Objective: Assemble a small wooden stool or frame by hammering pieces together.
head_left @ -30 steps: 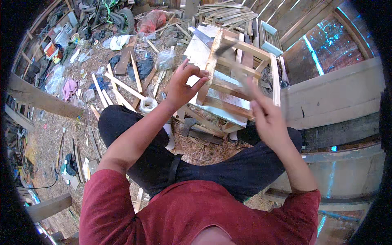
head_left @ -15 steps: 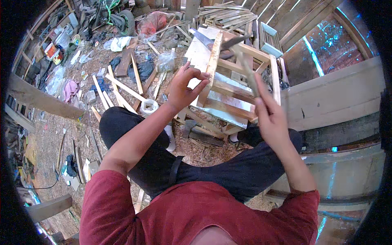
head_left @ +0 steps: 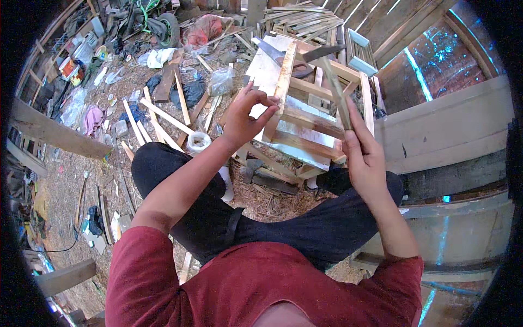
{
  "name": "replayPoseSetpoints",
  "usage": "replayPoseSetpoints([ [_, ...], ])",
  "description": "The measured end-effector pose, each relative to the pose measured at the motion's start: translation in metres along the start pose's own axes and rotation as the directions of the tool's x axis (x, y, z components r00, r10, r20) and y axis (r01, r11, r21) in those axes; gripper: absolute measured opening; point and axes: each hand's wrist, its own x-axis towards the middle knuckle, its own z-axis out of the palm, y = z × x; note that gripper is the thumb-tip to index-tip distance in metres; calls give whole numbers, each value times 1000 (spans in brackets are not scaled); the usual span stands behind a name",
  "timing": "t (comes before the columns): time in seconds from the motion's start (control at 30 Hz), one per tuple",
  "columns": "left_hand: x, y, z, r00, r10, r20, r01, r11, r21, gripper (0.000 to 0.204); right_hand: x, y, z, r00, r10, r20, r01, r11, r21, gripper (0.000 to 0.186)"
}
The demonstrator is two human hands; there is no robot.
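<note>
My right hand (head_left: 364, 158) is wrapped round the wooden handle of a hammer (head_left: 336, 90), its dark head raised above the far part of a wooden frame (head_left: 310, 121). Between my knees, the frame of light rails and crosspieces rests on pale boards. At the frame's left rail my left hand (head_left: 246, 115) has thumb and index finger brought together, the other fingers raised. Whatever is pinched there is too small to make out. A handsaw (head_left: 271, 53) lies across the white board (head_left: 262, 72) beyond, its grip partly behind the left rail.
Wooden strips (head_left: 163, 122) and a white roll (head_left: 199, 142) lie left of the frame. Scrap slats (head_left: 305, 22) are piled at the back. A plank wall (head_left: 441, 125) stands close on the right. A beam (head_left: 60, 133) crosses the left side.
The hammer's head has shifted slightly right and away from the left rail, and my right hand has moved a little right. My left hand stays at the rail.
</note>
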Motion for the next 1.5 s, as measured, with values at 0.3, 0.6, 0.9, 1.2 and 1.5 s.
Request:
replayPoseSetpoints([
  [0.3, 0, 1, 3, 999, -16, -37, 15, 1000, -14, 22, -1, -6, 1, 998, -67, 9, 68, 988, -140, 55],
  [0.6, 1, 0, 2, 999, -6, -34, 5, 999, -35, 22, -2, -8, 4, 993, -103, -51, 96, 987, -132, 60],
  [0.9, 0, 5, 1, 991, -127, 42, 133, 963, -234, 37, -6, -4, 4, 1000, -8, 26, 9, 998, -62, 54],
  [1.2, 1, 2, -6, 992, 80, 101, -95, 983, 157, 24, -24, 3, -1, 962, 268, 59, -272, 960, 67, 54],
  [1.5, 12, -24, 3, 944, 195, 265, -244, 955, 167, 64, -20, 5, -2, 979, 151, 135, -146, 988, -46, 52],
])
